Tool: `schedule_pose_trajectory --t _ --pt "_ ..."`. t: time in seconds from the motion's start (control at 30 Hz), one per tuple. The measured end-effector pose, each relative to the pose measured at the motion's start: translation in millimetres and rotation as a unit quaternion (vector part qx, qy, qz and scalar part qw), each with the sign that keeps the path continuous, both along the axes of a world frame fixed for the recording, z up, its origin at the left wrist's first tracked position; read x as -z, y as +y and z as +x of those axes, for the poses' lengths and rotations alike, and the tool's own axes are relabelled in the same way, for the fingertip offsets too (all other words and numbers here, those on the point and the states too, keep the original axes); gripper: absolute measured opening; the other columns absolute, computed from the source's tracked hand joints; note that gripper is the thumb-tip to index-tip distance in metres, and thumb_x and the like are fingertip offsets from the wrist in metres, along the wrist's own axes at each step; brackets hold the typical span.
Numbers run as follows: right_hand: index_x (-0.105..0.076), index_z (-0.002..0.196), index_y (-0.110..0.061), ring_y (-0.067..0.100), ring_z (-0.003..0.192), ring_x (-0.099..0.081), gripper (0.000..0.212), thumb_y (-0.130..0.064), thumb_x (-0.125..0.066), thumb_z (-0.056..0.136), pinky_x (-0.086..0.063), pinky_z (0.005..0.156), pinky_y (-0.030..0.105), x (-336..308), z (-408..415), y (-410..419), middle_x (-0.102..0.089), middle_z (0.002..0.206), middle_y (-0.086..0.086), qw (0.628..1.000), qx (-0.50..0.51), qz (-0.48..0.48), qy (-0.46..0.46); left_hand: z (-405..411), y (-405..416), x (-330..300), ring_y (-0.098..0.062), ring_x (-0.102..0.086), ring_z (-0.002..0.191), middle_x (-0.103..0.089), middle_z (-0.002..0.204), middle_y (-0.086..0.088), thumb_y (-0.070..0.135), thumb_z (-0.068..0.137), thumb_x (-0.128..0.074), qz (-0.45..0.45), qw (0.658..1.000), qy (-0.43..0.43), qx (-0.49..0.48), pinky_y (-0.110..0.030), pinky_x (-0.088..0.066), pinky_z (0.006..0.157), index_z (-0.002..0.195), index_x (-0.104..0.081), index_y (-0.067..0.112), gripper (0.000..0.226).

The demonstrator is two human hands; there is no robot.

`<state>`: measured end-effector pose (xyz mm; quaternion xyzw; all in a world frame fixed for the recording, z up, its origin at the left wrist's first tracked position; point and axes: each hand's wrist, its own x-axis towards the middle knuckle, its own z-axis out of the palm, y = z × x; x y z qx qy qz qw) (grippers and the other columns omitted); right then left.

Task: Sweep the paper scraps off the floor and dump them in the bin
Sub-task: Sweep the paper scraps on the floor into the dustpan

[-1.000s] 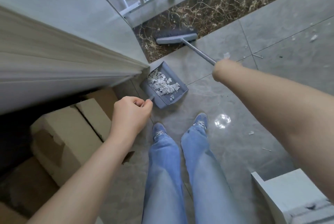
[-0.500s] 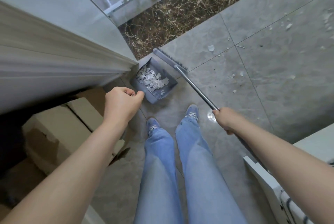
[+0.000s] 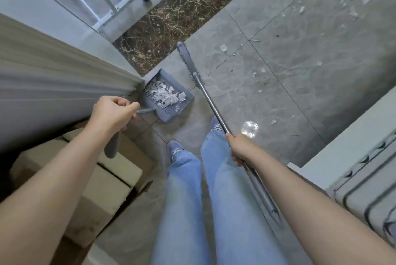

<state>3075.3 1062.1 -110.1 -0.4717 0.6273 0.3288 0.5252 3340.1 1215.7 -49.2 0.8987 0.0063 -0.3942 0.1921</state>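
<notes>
Pulled back from the marble strip, the broom (image 3: 189, 64) now stands just right of the dustpan (image 3: 169, 95), which the left hand (image 3: 111, 114) grips by its handle, scraps (image 3: 165, 93) heaped inside, while the right hand (image 3: 241, 150) clasps the broomstick, so more scraps (image 3: 260, 72) right of the dustpan probably come next.

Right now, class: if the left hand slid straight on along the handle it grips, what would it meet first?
The left hand points along the dustpan handle, so it would most likely meet the dustpan itself first, at its back wall, with the paper scraps just beyond. Depth is uncertain from one view.
</notes>
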Motion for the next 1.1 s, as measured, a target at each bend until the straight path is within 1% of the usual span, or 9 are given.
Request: schedule_pose_trajectory --t 0.1,0.2,0.4,0.5,0.63,0.73,0.87,0.97,1.1 --pt "-0.04 0.074 -0.017 0.012 0.04 -0.032 0.036 -0.037 -0.032 0.102 -0.028 0.034 0.012 -10 -29 -3 -0.035 0.056 0.005 0.995 0.102 -0.007 0.007 5 -3 -8 -0.006 -0.04 0.028 -0.056 0.043 0.008 0.016 0.087 -0.061 0.006 0.997 0.004 0.08 -0.014 -0.034 0.03 0.076 -0.069 -0.008 0.027" --pt "-0.038 0.074 -0.015 0.009 0.028 -0.026 0.037 -0.038 -0.03 0.102 -0.023 0.031 0.011 -21 -55 -7 -0.03 0.053 0.003 0.981 0.192 -0.006 0.014 -3 -17 -17 -0.007 -0.044 0.029 -0.056 0.047 -0.005 0.021 0.087 -0.063 0.018 0.975 0.016 0.22 -0.019 -0.04 0.037 0.068 -0.07 -0.001 0.03" --pt "-0.03 0.066 -0.018 0.005 0.025 -0.016 0.037 -0.034 -0.033 0.1 -0.014 0.032 0.008 -37 -110 -2 -0.021 0.039 -0.005 0.93 0.367 0.013 0.015 -45 -68 -24 -0.026 -0.058 0.053 -0.068 0.063 -0.015 0.03 0.088 -0.065 0.006 0.931 0.018 0.364 -0.029 -0.048 0.057 0.064 -0.071 0.002 0.037" --pt "-0.03 0.067 -0.019 0.005 0.026 -0.014 0.029 -0.024 -0.032 0.096 -0.014 0.033 0.006 -36 -143 -2 -0.018 0.038 -0.007 0.901 0.432 0.02 0.029 -71 -95 -19 -0.023 -0.056 0.05 -0.068 0.061 -0.014 0.028 0.087 -0.064 0.007 0.91 0.022 0.414 -0.024 -0.042 0.048 0.063 -0.071 0.005 0.035" --pt "-0.031 0.067 -0.017 0.005 0.023 -0.014 0.03 -0.022 -0.027 0.097 -0.015 0.032 0.006 -27 -195 -8 -0.019 0.035 -0.007 0.86 0.508 0.02 0.056 -113 -133 -15 -0.017 -0.052 0.044 -0.062 0.048 0.002 0.026 0.088 -0.064 0.018 0.879 0.018 0.476 -0.021 -0.034 0.041 0.065 -0.073 0.004 0.033" --pt "-0.028 0.064 -0.018 0.006 0.02 -0.016 0.033 -0.018 -0.026 0.096 -0.018 0.035 0.004 -19 -231 -21 -0.019 0.03 -0.006 0.838 0.54 0.008 0.076 -141 -157 -14 -0.007 -0.049 0.034 -0.056 0.037 0.011 0.023 0.088 -0.064 0.013 0.869 0.03 0.493 -0.012 -0.036 0.033 0.071 -0.071 -0.006 0.034" --pt "-0.027 0.06 -0.017 0.01 0.017 -0.02 0.034 -0.013 -0.029 0.093 -0.019 0.03 0.008 -4 -283 -49 -0.025 0.035 0.001 0.832 0.541 0.0 0.123 -175 -188 -11 -0.001 -0.051 0.032 -0.056 0.039 0.021 0.02 0.089 -0.062 0.012 0.851 0.038 0.523 -0.009 -0.035 0.032 0.077 -0.069 -0.011 0.034" --pt "-0.025 0.059 -0.018 0.011 0.02 -0.02 0.033 -0.011 -0.029 0.091 -0.019 0.032 0.007 13 -317 -75 -0.025 0.033 0.001 0.817 0.555 0.008 0.154 -201 -213 -8 -0.01 -0.055 0.037 -0.059 0.043 0.008 0.02 0.089 -0.062 0.016 0.843 0.031 0.537 -0.018 -0.041 0.037 0.072 -0.071 -0.003 0.031" --pt "-0.03 0.057 -0.014 0.011 0.035 -0.024 0.031 -0.008 -0.027 0.087 -0.023 0.04 0.021 40 -327 -97 -0.029 0.045 0.001 0.87 0.464 0.035 0.164 -233 -242 -5 -0.02 -0.056 0.047 -0.067 0.062 -0.005 0.02 0.088 -0.062 0.015 0.837 0.02 0.547 -0.013 -0.04 0.034 0.067 -0.073 0.005 0.028"
